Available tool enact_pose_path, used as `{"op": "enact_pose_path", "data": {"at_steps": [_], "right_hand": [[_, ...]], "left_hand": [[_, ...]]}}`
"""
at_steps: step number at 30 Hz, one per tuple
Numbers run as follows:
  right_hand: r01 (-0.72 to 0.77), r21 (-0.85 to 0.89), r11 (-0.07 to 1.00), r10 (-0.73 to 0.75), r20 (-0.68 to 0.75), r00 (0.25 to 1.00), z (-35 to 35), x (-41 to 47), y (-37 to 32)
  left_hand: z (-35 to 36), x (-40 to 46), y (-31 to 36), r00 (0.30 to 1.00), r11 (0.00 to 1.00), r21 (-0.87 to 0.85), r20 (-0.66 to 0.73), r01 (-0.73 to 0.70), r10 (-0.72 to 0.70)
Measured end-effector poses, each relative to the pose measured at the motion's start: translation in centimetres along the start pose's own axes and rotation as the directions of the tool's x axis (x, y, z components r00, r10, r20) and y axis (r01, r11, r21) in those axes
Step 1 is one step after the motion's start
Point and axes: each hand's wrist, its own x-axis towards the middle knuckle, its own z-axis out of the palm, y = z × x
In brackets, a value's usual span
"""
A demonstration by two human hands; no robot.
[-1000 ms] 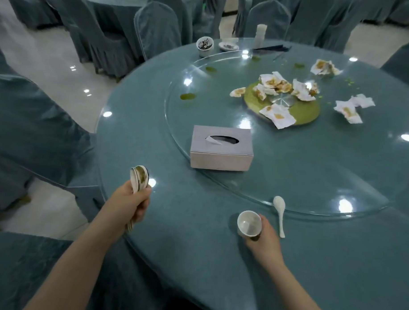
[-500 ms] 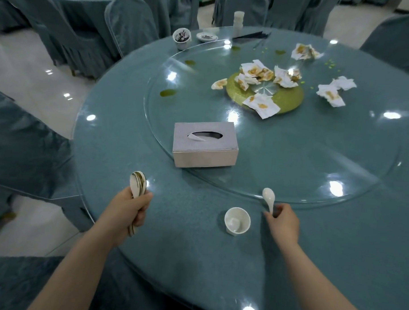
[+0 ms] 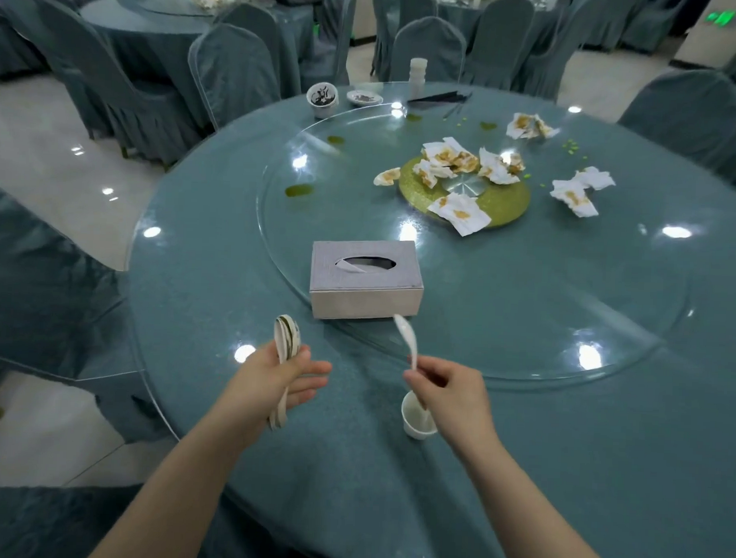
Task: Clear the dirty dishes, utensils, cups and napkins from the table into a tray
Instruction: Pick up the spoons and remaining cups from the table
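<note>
Step in hand, as judged: spoon collection at the near edge of the round teal-clothed table (image 3: 216, 273). A bundle of white ceramic soup spoons (image 3: 286, 342) is gripped in the left hand (image 3: 271, 384), thumb clamped over the handles, the other fingers partly spread as if to receive another. A single white ceramic spoon (image 3: 407, 337) is pinched by its handle end between thumb and fingertips of the right hand (image 3: 450, 392), bowl up and tilted toward the left hand. It is held clear of the table, just in front of the grey rectangular tissue box (image 3: 364, 278).

A small white cup (image 3: 416, 416) stands at the near edge, partly hidden under the right hand. Stained white paper napkins (image 3: 460, 207) lie on the glass turntable (image 3: 565, 310) toward the far side. A dirty cup (image 3: 322, 98), saucer (image 3: 364, 97) and dark chopsticks (image 3: 439, 98) remain at the far edge. No tray is in view.

Next move, as judged: the single spoon to be nested against the bundle and the left grip closed over it; then the cup taken.
</note>
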Motion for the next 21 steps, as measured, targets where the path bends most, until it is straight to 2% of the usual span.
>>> {"op": "enact_pose_path", "data": {"at_steps": [3, 6, 15, 21], "right_hand": [[0.043, 0.085, 0.995, -0.056, 0.158, 0.986, 2.7, -1.7, -1.7], [0.046, 0.142, 0.989, -0.078, 0.232, 0.97, 4.6, -2.6, -2.5], [0.087, 0.127, 0.988, -0.117, 0.249, 0.962, 5.9, -2.7, -2.7], [0.108, 0.073, 0.991, -0.124, 0.261, 0.957, 6.2, -2.7, -2.4]], "left_hand": [[1.6, 0.1, -0.2, 1.0, 1.0, -0.015, 0.024, -0.01, 0.011], [2.8, 0.0, -0.4, 0.999, 1.0, -0.019, 0.044, -0.012, 0.013], [3.9, -0.6, -0.5, 0.996, 0.983, -0.18, 0.086, 0.028, -0.013], [3.6, -0.6, -0.7, 0.982, 0.954, -0.272, 0.174, 0.124, -0.078]]}}
